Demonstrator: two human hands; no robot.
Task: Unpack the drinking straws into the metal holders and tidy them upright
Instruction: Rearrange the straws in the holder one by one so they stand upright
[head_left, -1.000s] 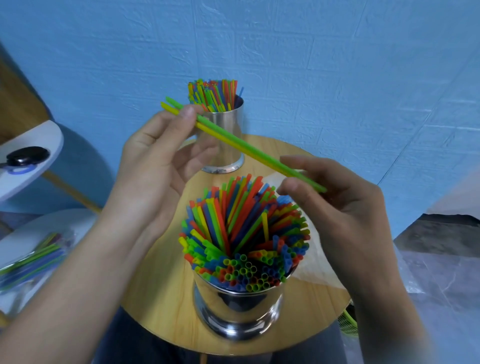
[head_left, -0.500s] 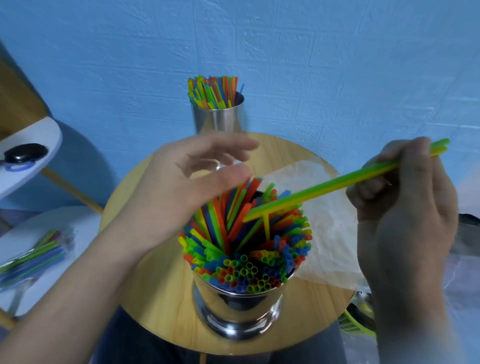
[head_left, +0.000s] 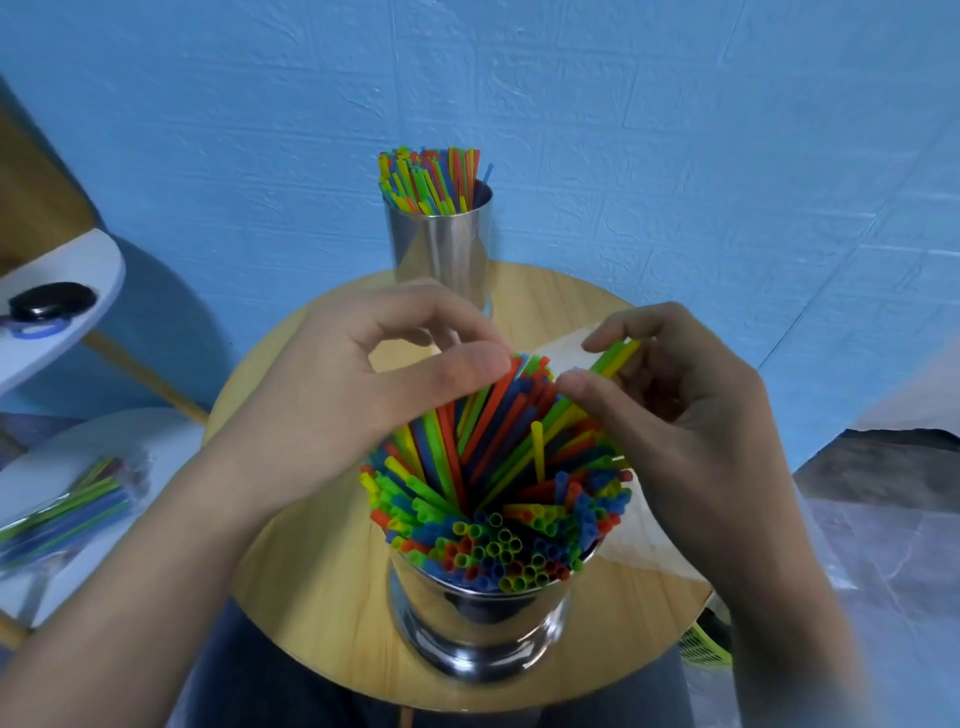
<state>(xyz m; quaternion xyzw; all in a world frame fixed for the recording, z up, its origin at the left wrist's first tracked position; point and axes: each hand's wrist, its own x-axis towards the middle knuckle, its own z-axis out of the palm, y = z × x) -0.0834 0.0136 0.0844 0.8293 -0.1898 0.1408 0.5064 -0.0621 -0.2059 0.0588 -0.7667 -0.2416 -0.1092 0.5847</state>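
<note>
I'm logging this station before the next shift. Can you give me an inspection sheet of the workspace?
Surface: round wooden table.
Job's things: near holder packed with straws, several leaning; far holder part filled.
Clutter: clear wrapper on the table's right.
Hands: left hand thumb on straw tips, grip unclear; right hand pinches green straws at the near holder.
Cables: nothing seen.
Surroundings: blue wall; bagged straws and black object on white shelves, left.

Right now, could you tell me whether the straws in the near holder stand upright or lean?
Leaning: the straws fan outward over the rim of the near holder, and several cross slantwise in the middle.
</note>
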